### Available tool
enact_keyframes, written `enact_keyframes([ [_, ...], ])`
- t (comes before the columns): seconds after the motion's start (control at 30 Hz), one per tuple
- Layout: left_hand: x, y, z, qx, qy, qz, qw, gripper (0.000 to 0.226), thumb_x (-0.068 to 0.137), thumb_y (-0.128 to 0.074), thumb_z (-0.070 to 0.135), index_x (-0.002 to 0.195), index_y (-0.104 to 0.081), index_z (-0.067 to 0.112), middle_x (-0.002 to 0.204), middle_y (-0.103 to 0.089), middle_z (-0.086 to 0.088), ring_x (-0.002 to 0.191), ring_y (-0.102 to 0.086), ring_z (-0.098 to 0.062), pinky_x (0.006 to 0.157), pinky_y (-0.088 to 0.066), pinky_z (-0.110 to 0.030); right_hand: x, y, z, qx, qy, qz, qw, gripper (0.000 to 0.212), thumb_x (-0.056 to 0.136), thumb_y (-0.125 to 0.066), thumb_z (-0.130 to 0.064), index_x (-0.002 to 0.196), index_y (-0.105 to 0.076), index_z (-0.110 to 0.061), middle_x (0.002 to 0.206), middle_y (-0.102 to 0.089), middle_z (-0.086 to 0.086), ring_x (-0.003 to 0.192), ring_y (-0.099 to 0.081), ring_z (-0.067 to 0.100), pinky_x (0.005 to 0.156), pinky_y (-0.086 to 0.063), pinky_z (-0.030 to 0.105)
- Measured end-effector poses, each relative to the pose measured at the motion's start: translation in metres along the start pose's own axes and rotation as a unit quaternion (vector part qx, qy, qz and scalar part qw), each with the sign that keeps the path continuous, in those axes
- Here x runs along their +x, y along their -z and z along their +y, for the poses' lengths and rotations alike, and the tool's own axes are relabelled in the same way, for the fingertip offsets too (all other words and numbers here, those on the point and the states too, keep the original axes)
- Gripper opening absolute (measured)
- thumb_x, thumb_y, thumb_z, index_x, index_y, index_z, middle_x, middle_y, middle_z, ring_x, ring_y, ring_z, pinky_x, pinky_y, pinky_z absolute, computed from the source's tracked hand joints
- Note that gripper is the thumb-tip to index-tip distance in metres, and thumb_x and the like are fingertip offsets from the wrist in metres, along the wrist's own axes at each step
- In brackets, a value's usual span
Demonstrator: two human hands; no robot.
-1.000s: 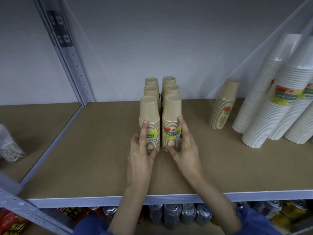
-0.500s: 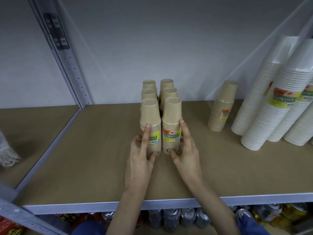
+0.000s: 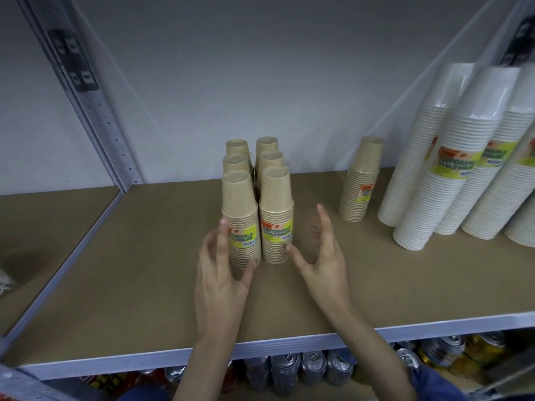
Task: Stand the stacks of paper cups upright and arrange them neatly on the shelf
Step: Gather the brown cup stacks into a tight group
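Several brown paper-cup stacks stand upright in two rows on the brown shelf board [image 3: 144, 270]. The front left stack [image 3: 241, 218] and front right stack [image 3: 276, 215] show yellow labels. My left hand [image 3: 221, 273] sits at the front left stack, index finger along its side and thumb near its base. My right hand [image 3: 321, 256] hovers just right of the front right stack, fingers spread, holding nothing. One more brown stack [image 3: 362, 180] stands alone further right.
Tall white cup stacks [image 3: 451, 169] lean together at the right end of the shelf. A grey metal upright [image 3: 95, 111] rises at the left. Drink cans [image 3: 312, 369] fill the shelf below. A clear plastic bag [image 3: 4, 280] lies at the far left.
My right hand has come off the front right stack and moved right, fingers spreading. My left hand has loosened and slid slightly left. The camera moved closer.
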State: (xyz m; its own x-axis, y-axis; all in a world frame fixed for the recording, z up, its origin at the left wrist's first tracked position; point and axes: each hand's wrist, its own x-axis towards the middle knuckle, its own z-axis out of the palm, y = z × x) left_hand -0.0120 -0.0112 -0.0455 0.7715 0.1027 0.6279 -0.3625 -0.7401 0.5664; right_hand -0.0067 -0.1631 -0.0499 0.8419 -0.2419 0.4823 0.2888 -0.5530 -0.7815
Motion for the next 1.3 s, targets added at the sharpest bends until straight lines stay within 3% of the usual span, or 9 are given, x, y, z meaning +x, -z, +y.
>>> enact_keyframes([
  [0.13,-0.011,-0.015,0.013,-0.041,-0.101,0.030,0.994,0.039,0.080,-0.047,0.027,0.119,-0.045,0.025,0.109,-0.043,0.002,0.095,-0.048,-0.012,0.079,-0.044,-0.025,0.015,0.029,0.026,-0.050,-0.032,0.052,0.997,0.080,0.079,-0.066,-0.008,0.142,-0.019,-0.021,0.136,-0.045,0.014,0.122,-0.047,0.028,0.096,-0.032,0.021],
  [0.27,-0.015,-0.048,0.042,-0.076,-0.189,-0.117,0.972,0.026,0.081,-0.045,0.024,0.105,-0.053,0.027,0.096,-0.062,-0.001,0.088,-0.052,-0.008,0.077,-0.046,-0.024,0.041,0.050,0.050,-0.095,-0.033,0.075,0.992,0.082,0.076,-0.067,-0.004,0.143,-0.019,-0.012,0.141,-0.038,0.016,0.127,-0.039,0.030,0.100,-0.028,0.023],
  [0.37,-0.010,-0.070,0.055,-0.042,-0.198,-0.223,0.953,0.032,0.079,-0.040,0.030,0.103,-0.060,0.026,0.097,-0.066,-0.002,0.088,-0.063,-0.013,0.068,-0.054,-0.025,0.056,0.059,0.062,-0.121,-0.044,0.053,0.990,0.084,0.077,-0.065,-0.004,0.143,-0.015,-0.012,0.144,-0.033,0.017,0.129,-0.036,0.032,0.104,-0.028,0.029],
  [0.5,-0.002,-0.083,0.058,-0.033,-0.153,-0.328,0.932,0.062,0.074,-0.020,0.047,0.115,-0.059,0.022,0.121,-0.058,-0.003,0.113,-0.054,-0.019,0.096,-0.041,-0.026,0.070,0.063,0.071,-0.111,-0.053,0.048,0.991,0.091,0.073,-0.067,-0.002,0.144,-0.011,-0.011,0.141,-0.034,0.022,0.127,-0.037,0.036,0.102,-0.027,0.027],
  [0.73,-0.002,-0.091,0.052,-0.036,-0.132,-0.334,0.933,0.056,0.076,-0.027,0.044,0.100,-0.068,0.015,0.110,-0.064,-0.007,0.104,-0.059,-0.022,0.090,-0.033,-0.020,0.090,0.057,0.079,-0.076,-0.053,0.034,0.995,0.099,0.072,-0.067,-0.001,0.144,-0.001,-0.018,0.144,-0.029,0.021,0.128,-0.039,0.035,0.105,-0.035,0.038],
  [0.97,-0.003,-0.090,0.053,-0.029,-0.131,-0.328,0.935,0.049,0.078,-0.030,0.040,0.095,-0.069,0.015,0.105,-0.066,-0.007,0.098,-0.062,-0.023,0.088,-0.032,-0.023,0.095,0.055,0.078,-0.063,-0.042,0.032,0.997,0.096,0.076,-0.063,0.003,0.137,0.001,-0.034,0.145,-0.035,0.014,0.125,-0.045,0.033,0.099,-0.039,0.036],
  [1.1,-0.004,-0.085,0.056,-0.029,-0.124,-0.336,0.933,0.059,0.076,-0.023,0.045,0.103,-0.067,0.016,0.113,-0.063,-0.005,0.106,-0.058,-0.021,0.091,-0.041,-0.024,0.090,0.056,0.075,-0.053,-0.054,0.045,0.996,0.097,0.074,-0.067,0.001,0.143,-0.005,-0.029,0.145,-0.038,0.010,0.124,-0.046,0.030,0.099,-0.039,0.034],
  [1.2,-0.005,-0.079,0.054,-0.031,-0.116,-0.359,0.926,0.070,0.072,-0.015,0.050,0.113,-0.062,0.019,0.126,-0.057,-0.001,0.117,-0.051,-0.017,0.100,-0.038,-0.025,0.080,0.057,0.071,-0.047,-0.055,0.062,0.995,0.098,0.070,-0.070,0.001,0.144,-0.011,-0.025,0.142,-0.040,0.011,0.124,-0.045,0.029,0.100,-0.036,0.033],
  [1.3,-0.011,-0.066,0.046,-0.025,-0.103,-0.377,0.920,0.073,0.070,-0.012,0.054,0.120,-0.057,0.025,0.137,-0.048,0.009,0.124,-0.045,-0.010,0.104,-0.036,-0.023,0.061,0.058,0.061,-0.053,-0.046,0.067,0.995,0.102,0.068,-0.073,-0.001,0.141,-0.010,-0.037,0.139,-0.043,0.011,0.121,-0.048,0.026,0.096,-0.037,0.029],
])
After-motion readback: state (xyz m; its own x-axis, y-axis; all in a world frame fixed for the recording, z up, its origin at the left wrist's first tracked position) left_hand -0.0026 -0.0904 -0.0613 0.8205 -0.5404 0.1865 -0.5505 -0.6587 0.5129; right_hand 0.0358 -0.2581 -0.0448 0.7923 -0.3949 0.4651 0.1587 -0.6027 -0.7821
